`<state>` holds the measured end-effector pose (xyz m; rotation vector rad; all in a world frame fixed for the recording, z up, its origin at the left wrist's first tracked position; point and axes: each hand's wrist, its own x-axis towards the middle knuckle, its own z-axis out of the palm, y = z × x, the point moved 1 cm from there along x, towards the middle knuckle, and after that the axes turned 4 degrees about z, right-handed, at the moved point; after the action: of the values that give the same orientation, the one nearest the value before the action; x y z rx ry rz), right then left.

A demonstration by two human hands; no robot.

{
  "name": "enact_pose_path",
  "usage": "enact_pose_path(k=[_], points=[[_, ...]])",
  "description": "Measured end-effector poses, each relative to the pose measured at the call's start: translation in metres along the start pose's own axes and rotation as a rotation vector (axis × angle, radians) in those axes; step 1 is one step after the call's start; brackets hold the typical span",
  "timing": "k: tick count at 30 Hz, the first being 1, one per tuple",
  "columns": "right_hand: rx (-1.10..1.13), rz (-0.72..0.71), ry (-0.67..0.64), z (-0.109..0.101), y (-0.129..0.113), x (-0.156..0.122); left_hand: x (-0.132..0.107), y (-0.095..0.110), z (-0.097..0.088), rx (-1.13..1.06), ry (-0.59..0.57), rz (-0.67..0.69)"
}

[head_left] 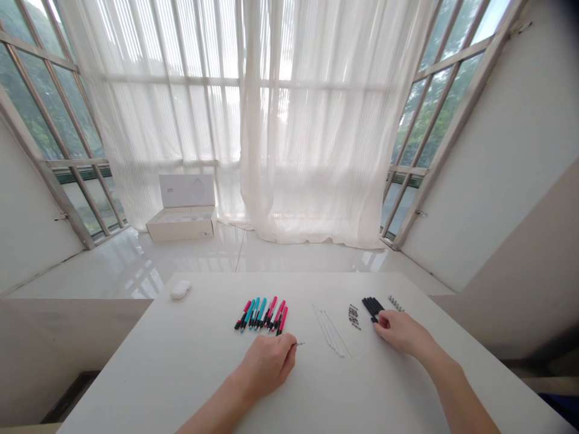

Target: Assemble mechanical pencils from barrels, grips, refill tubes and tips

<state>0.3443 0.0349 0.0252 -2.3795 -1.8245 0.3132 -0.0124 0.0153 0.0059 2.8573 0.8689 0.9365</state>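
Hands (270, 363) apart — right (400, 331) perhaps pinched

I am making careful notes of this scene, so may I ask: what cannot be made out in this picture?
All in the head view:
Thin piece in the left hand: its other end, hidden by the fingers.
Black tubes: some near ends, hidden behind the right hand.
Small grey parts: exact shape, too small.
White box: its print, too small to read.
Table: near edge, cut off by the picture's bottom edge.
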Motion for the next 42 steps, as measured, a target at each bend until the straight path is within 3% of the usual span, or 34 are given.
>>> enact_pose_path(k=[5,9,13,17,20,24,29,33,37,42], points=[[0.099,-0.089,0.035,-0.005,-0.013,-0.002,-0.001,0.001,0.001,0.01,0.003,-0.022],[0.322,-0.359,-0.007,-0.002,-0.063,-0.022,0.0,0.003,0.001,0.05,-0.017,-0.022],[0.445,-0.61,-0.151,0.016,-0.122,-0.058,0.001,0.003,0.0,0.081,-0.049,0.001],[0.435,-0.723,-0.132,0.031,-0.145,-0.078,0.0,0.002,0.001,0.104,-0.047,0.009],[0.433,-0.738,-0.123,0.03,-0.143,-0.076,0.0,0.002,0.001,0.109,-0.041,0.0],[0.388,-0.697,-0.108,0.014,-0.123,-0.062,0.0,0.002,0.0,0.091,-0.027,-0.019],[0.215,-0.479,-0.042,-0.007,-0.077,-0.036,0.0,0.0,-0.001,-0.01,0.01,0.001],[0.135,-0.284,-0.073,-0.008,-0.051,-0.025,0.0,-0.002,-0.001,-0.047,0.007,0.027],[0.086,-0.188,-0.113,-0.002,-0.047,-0.023,0.0,-0.003,0.0,-0.077,-0.018,0.052],[0.075,-0.182,-0.017,-0.004,-0.053,-0.021,0.0,-0.005,0.004,-0.098,0.006,0.035]])
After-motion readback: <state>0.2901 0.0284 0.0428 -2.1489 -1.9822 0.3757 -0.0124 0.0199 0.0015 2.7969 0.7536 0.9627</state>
